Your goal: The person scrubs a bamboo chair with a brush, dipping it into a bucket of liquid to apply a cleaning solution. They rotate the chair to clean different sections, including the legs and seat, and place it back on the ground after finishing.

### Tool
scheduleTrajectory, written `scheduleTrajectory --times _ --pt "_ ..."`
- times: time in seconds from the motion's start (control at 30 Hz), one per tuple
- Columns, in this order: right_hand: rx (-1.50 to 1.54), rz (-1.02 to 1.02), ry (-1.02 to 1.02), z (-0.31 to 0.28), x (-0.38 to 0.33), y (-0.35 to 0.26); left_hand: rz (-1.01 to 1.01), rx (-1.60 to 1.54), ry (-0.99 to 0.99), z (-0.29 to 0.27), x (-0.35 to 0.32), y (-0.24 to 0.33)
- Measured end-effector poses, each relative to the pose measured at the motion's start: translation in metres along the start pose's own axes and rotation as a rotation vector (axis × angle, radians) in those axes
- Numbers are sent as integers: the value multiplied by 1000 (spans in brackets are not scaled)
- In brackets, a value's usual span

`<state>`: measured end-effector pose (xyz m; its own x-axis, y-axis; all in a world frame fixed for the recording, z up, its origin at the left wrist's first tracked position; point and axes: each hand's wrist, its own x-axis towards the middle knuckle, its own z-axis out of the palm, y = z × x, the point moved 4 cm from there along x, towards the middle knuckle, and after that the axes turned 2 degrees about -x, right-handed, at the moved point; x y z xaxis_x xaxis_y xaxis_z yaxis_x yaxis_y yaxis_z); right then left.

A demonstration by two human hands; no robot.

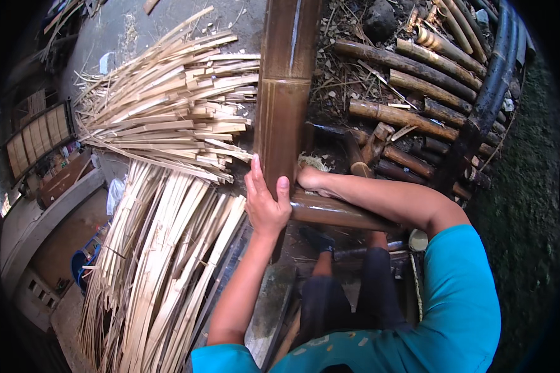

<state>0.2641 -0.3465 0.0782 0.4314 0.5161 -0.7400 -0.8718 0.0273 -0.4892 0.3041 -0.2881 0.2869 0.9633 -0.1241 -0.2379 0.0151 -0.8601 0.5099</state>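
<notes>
Bamboo pole (286, 93), thick and brown, stands upright at centre in the head view. Left hand (266, 199) grips its lower part, fingers (256, 177) pressed together along the left side, thumb in front. Right hand (311, 178) touches the pole's right side; its fingers are hidden. Pale bamboo strips (168, 112) lie left.

Browns, pale straw and one bright teal

The upright bamboo pole (286, 87) is glossy dark brown with a pale node ring; split strips (168, 118) at left are pale straw-yellow; far-right cut bamboo lengths (417, 87) are mottled tan-brown; the sleeve (460, 292) is teal; the trousers (348, 298) look dark, perhaps black.
</notes>
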Motion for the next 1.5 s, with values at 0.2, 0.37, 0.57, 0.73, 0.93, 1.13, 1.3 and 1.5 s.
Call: scheduleTrajectory --times 0.2,0.37,0.57,0.73,0.93,1.13,1.3,1.5 --pt "82 163 337 -56 47 17 136 22 49 4 9 -2" --pt "-729 -232 96 -15 -42 -34 106 38 74 3 5 0" --pt "-1050 -651 426 5 -196 -54 94 57 83 -3 4 3" --pt "-1188 -601 918 -46 -278 9 -3 56 47 -9 -3 1" --pt "-1238 -870 1026 68 -198 -50 58 -33 16 -8 -3 -14" --pt "-1426 -761 1098 -17 -284 47 162 -17 94 1 -7 -15" --pt "-1169 -474 1510 -60 -365 145 62 -214 104 -9 -18 -21" --pt "-482 -108 1671 -89 -388 419 275 -34 33 2 -119 -95"
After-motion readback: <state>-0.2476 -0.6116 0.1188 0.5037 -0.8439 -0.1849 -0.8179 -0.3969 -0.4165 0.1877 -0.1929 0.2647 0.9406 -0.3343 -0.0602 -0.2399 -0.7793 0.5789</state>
